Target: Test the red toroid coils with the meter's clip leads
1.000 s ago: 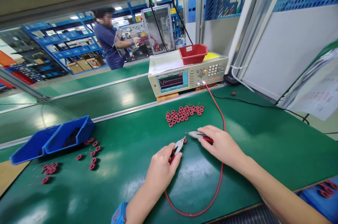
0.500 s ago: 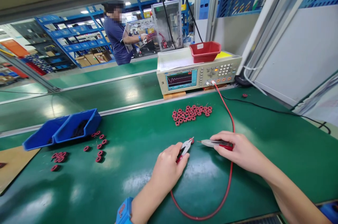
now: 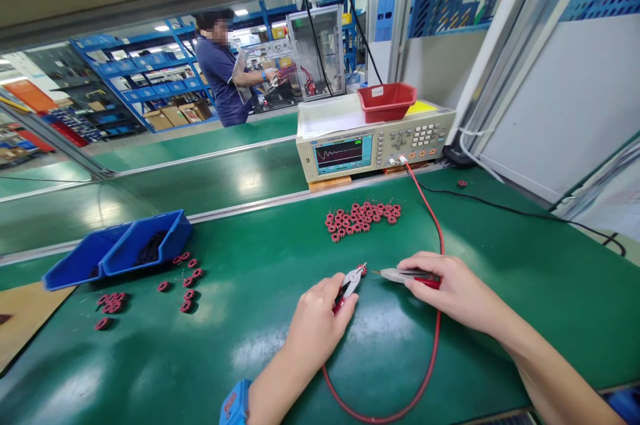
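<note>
Green bench [image 3: 270,251], 2 clips [image 3: 353,281], "OK" [image 3: 359,143] on screen [image 3: 335,157]

Glossy, smooth green tabletop [image 3: 280,248].

single coil [image 3: 363,270] before coil cluster [image 3: 361,219] | tester [image 3: 387,148] behind cluster | tray [image 3: 389,106] on tester

Red-and-black-striped coils [image 3: 356,219], green table [image 3: 270,251].
Pliers [image 3: 351,282] grey and red; lead [image 3: 435,347] red; tester [image 3: 381,151] beige; screen [image 3: 340,155] black with white wave; bins [image 3: 117,258] blue; dish [image 3: 387,103] red.
</note>
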Tool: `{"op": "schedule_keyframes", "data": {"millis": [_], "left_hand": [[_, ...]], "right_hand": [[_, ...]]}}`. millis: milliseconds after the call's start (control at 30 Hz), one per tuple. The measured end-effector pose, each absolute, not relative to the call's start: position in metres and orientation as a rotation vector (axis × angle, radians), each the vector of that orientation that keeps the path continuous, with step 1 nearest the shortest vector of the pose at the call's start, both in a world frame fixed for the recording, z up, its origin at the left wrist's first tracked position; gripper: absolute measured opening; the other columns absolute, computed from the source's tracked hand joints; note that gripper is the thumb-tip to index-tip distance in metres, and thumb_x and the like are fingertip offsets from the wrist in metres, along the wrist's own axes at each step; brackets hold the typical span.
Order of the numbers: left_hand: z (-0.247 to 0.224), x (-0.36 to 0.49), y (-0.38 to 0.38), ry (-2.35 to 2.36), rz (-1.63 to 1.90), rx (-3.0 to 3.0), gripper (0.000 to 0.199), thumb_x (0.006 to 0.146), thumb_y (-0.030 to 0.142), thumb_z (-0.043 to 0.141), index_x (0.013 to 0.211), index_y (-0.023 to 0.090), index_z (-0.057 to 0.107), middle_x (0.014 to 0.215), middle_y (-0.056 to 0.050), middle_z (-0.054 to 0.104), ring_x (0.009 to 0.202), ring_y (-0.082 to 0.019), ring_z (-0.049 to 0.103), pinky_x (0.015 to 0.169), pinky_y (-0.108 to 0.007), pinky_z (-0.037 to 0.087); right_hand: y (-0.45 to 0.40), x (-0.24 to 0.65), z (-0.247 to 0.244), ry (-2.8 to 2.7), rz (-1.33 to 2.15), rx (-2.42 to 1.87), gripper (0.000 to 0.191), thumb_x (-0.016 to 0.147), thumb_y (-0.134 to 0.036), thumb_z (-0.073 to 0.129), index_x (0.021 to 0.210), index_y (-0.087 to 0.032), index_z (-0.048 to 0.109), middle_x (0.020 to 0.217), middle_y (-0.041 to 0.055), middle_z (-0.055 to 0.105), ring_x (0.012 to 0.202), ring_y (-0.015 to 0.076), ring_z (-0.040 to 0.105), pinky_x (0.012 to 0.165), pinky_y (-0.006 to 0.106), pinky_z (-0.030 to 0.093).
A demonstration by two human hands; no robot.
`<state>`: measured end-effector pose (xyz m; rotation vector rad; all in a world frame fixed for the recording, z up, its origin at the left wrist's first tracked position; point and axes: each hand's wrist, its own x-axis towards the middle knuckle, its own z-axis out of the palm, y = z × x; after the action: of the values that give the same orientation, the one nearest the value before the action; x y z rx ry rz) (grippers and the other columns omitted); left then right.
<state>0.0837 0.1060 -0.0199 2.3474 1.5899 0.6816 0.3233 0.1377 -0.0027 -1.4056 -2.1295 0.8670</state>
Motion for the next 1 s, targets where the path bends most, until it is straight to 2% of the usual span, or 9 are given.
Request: {"op": "schedule_keyframes", "data": {"millis": [200,433,767,1000], "left_hand": [[-0.020,0.084,0.106,1.586,0.692,2.336,0.020,0.086,0.027,0.052,0.102,0.015,0.058,0.076,-0.003,0.064,0.065,-0.018,0.059,0.059,-0.027,0.047],[-0.022,0.083,0.107,1.566,0.690,2.321,0.021,0.086,0.026,0.052,0.105,0.016,0.057,0.079,-0.003,0.065,0.070,-0.019,0.060,0.063,-0.030,0.047],[-0.022,0.083,0.106,1.572,0.690,2.312,0.021,0.086,0.026,0.052,0.104,0.016,0.057,0.079,-0.004,0.065,0.070,-0.020,0.061,0.063,-0.030,0.049],[-0.024,0.083,0.107,1.568,0.707,2.301,0.022,0.086,0.026,0.052,0.104,0.016,0.058,0.085,-0.005,0.067,0.074,-0.020,0.062,0.067,-0.031,0.050]], "right_hand": [[0.137,0.323,-0.002,-2.125,0.862,-1.389,0.021,0.079,-0.021,0.053,0.093,-0.024,0.067,0.094,0.0020,0.066,0.083,0.0187,0.060,0.078,0.030,0.046],[0.144,0.314,-0.002,-2.018,0.765,-1.370,0.023,0.085,-0.031,0.049,0.100,-0.022,0.064,0.100,0.0043,0.064,0.088,0.0188,0.060,0.078,0.030,0.047],[0.149,0.307,-0.008,-2.079,0.745,-1.366,0.022,0.087,-0.032,0.048,0.097,-0.022,0.064,0.093,0.0033,0.064,0.082,0.0177,0.059,0.073,0.030,0.046],[0.147,0.306,-0.004,-2.073,0.751,-1.364,0.021,0.087,-0.031,0.047,0.097,-0.022,0.064,0.093,0.0034,0.064,0.083,0.0174,0.059,0.075,0.029,0.046]]}}
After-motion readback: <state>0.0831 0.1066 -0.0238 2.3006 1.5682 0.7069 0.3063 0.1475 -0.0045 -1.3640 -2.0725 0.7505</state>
